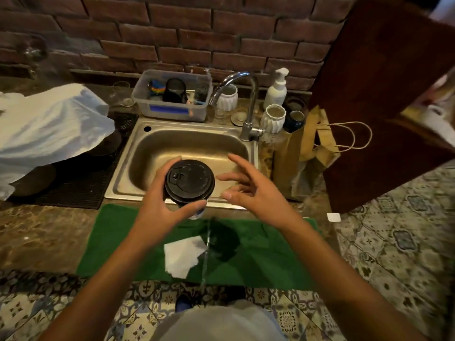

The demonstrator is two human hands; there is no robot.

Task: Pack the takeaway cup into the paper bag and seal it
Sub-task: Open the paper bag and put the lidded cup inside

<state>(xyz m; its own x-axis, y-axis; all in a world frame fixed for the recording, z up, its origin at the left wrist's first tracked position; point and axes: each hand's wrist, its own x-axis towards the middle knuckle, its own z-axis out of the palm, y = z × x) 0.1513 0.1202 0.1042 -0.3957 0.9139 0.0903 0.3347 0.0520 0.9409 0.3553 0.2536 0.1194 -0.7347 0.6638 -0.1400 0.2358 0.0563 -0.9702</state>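
Left hand has its grip curled round the cup just under the lid, held over the sink front edge. Right hand spread wide, empty. Cup likely light with thin, crushable walls; the rim is stiffest, so hold there. Bag stands right of the sink.

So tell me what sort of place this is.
Probably a café or bar wash-up counter: a stainless steel sink set against a red brick wall, a black rubber bar mat beside it, and a black-lidded takeaway cup in the left hand.
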